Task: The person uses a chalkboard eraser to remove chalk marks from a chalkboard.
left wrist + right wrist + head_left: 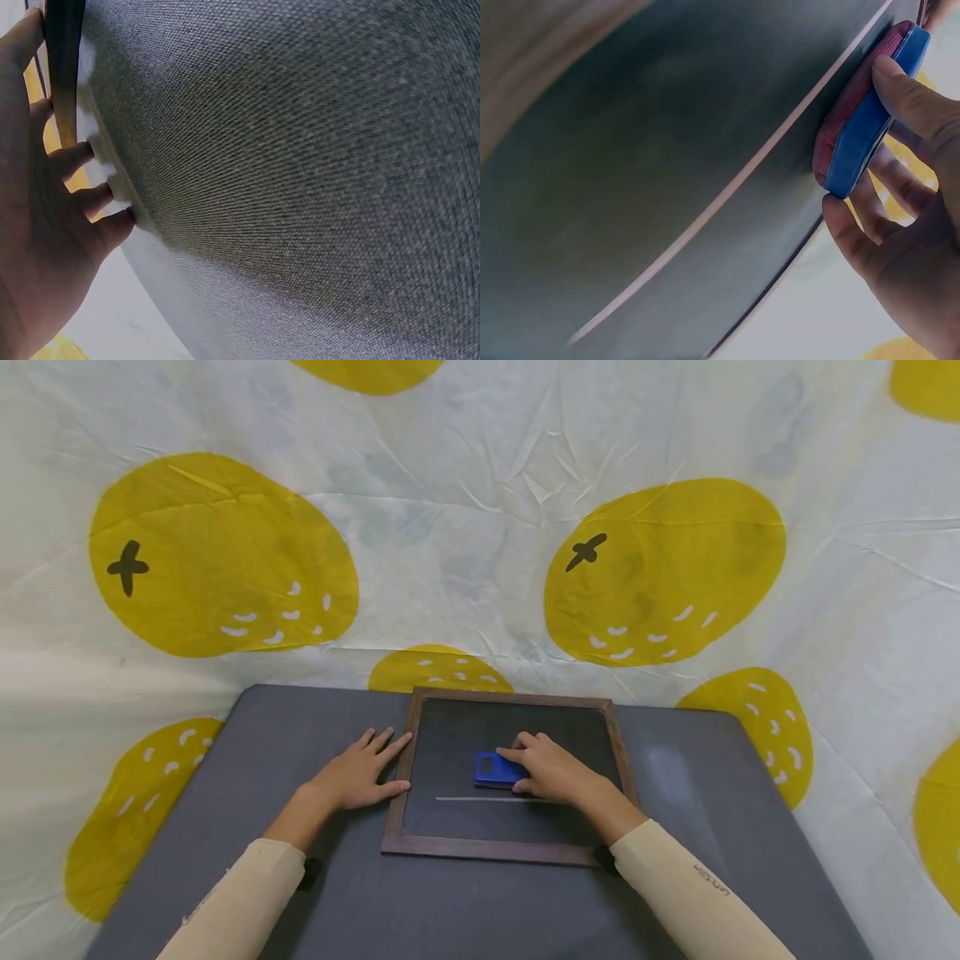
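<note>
A chalkboard point(450, 727) with a brown wooden frame lies on the grey table. Across its lower half runs a pale chalk line point(480, 799), which also shows in the right wrist view as a long pinkish line point(742, 174). My right hand point(553, 766) grips a blue chalkboard eraser point(489, 767) just above that line, thumb on one side and fingers on the other. In the right wrist view the eraser point(870, 124) has a red felt pad facing the board. My left hand point(360, 774) lies spread at the board's left edge, its fingertips touching the frame.
The grey table point(480, 910) extends in front of the board and to both sides. Right behind it hangs a white cloth point(465, 552) printed with large yellow fruit shapes. Dark bands sit at both wrists, below the beige sleeves point(247, 885).
</note>
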A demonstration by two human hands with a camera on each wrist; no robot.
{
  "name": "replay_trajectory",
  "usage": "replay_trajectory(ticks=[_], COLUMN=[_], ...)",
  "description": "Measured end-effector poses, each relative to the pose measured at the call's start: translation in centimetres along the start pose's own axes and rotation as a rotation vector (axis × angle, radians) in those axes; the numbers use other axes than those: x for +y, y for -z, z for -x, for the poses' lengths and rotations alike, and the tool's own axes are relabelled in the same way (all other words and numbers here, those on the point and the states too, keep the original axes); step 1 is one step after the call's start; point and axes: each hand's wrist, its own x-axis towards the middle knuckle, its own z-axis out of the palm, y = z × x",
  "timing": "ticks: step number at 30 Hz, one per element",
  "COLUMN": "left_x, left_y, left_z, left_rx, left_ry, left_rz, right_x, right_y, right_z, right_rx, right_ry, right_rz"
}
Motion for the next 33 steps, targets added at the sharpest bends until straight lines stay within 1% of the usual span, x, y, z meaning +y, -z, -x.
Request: replay_trajectory(ticks=[2, 9, 14, 20, 24, 27, 33], left_x=[0.0, 0.2, 0.2, 0.1, 0.2, 0.3, 0.3], left_y=[-0.1, 0.1, 0.2, -0.1, -0.2, 0.1, 0.0], left_z=[0.0, -0.2, 0.0, 0.2, 0.3, 0.2, 0.2], left_rx=[-0.001, -0.005, 0.003, 0.014, 0.018, 0.015, 0.010], left_ry=[0.000, 0.006, 0.005, 0.001, 0.001, 0.003, 0.009], left_rz=[0.004, -0.003, 0.005, 0.012, 0.015, 0.015, 0.016], right_x=[1.1, 5.1, 6.9, 8.0, 8.3, 8.3, 8.3], right_y=[0.0, 0.1, 0.2, 0.5, 0.7, 0.8, 0.7], right_z=[1.1, 5.5, 7.4, 8.7, 8.9, 8.9, 8.8], right_rx=[0.021, 0.070, 0.101, 0.100, 0.081, 0.083, 0.110], right_ry=[-0.008, -0.083, -0.095, -0.128, -0.145, -0.143, -0.116], right_rz=[0.001, -0.040, -0.054, -0.080, -0.080, -0.079, -0.066])
